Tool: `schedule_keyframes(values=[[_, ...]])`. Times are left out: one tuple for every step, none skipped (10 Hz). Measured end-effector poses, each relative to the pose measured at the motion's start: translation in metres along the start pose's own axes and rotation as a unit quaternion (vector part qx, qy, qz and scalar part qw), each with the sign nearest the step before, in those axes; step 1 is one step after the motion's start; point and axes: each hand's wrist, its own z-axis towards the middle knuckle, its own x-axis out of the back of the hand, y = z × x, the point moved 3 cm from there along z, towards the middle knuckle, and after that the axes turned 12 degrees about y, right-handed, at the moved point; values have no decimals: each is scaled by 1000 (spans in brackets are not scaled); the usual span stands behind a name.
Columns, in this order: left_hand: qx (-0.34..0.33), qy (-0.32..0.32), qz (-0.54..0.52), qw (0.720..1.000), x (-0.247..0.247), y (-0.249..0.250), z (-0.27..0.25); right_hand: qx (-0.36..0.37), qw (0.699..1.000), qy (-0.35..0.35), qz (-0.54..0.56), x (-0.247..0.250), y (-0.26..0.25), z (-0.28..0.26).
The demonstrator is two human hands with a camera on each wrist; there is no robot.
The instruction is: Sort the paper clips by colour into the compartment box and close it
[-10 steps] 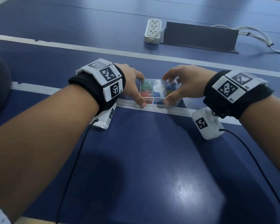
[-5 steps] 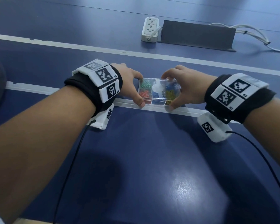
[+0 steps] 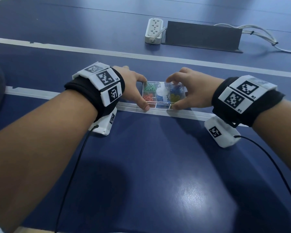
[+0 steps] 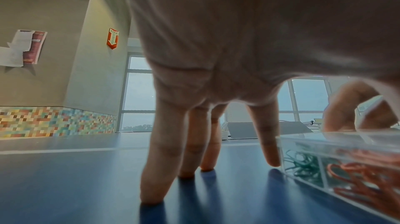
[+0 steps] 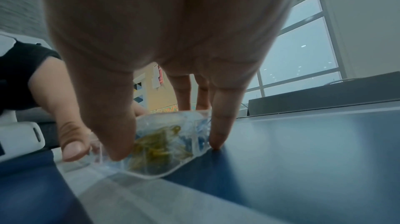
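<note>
1. The clear compartment box (image 3: 163,96) sat on the blue table (image 3: 158,165), its near edge on a pale strip (image 3: 40,95) that ran left to right. Its long axis also ran left to right.
2. Clips lay sorted inside: green (image 3: 149,89) far left, red (image 3: 148,98) near left, blue (image 3: 175,89) far right, yellow (image 3: 175,97) near right. The lid looked down, though whether it had latched could not be told.
3. The box lay straight ahead between both hands, about equally close to each.
4. Left hand (image 3: 133,88): thumb at the near-left corner, forefinger against the far-left corner; in the left wrist view the other fingers (image 4: 158,159) stood straight with tips on the table. It pinched the left end.
5. Right hand (image 3: 191,91): thumb at the near-right corner, fingers curled over the far-right edge, holding that end.
6. Judgement: a last press on the lid is probably all that is left.
7. Far off, well apart, lay a power strip (image 3: 154,31) beside a dark panel (image 3: 202,36).
</note>
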Motion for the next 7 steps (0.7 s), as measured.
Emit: schedule_keyframes(values=[[1, -1, 1, 1000, 0, -1, 0, -2, 1000, -15, -6, 3, -2, -1], [-1, 2, 1, 1000, -1, -1, 0, -10, 1000, -25, -9, 2, -3, -1], [-2, 8, 7, 1000, -2, 0, 0, -17, 1000, -16, -8, 1, -1, -1], [3, 5, 9, 1000, -2, 1, 0, -16, 1000, -3, -6, -1, -1, -2], [8, -1, 13, 1000, 0, 2, 2, -24, 1000, 2, -11, -3, -1, -1], [3, -2, 23, 1000, -2, 3, -1, -24, 1000, 8, -10, -6, -1, -1], [1, 3, 21, 1000, -1, 5, -5, -27, 1000, 6, -6, -5, -3, -2]])
